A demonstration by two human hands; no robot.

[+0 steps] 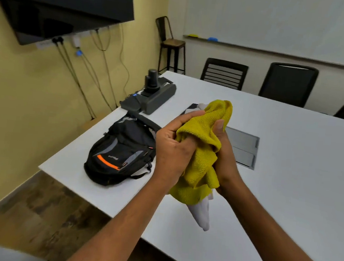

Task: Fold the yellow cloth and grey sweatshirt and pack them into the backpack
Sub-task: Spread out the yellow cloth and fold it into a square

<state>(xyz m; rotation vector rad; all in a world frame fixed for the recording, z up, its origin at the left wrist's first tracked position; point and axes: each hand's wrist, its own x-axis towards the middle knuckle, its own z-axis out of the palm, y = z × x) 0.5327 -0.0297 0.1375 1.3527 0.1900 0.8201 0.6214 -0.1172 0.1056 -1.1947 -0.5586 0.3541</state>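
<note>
Both my hands hold a bunched yellow cloth (205,142) up above the white table (288,185). My left hand (173,149) grips its left side with curled fingers. My right hand (224,157) grips the right side, thumb pointing up. A pale grey garment (200,214), likely the sweatshirt, hangs out below the cloth, and a bit of it shows above my left hand. The black backpack (122,152) with grey and orange trim lies flat on the table to the left of my hands; whether it is open I cannot tell.
A grey device with a black cylinder (153,94) and cables sits at the table's far left corner. A grey floor-box lid (243,146) is set into the tabletop behind my hands. Black chairs (288,83) stand along the far edge.
</note>
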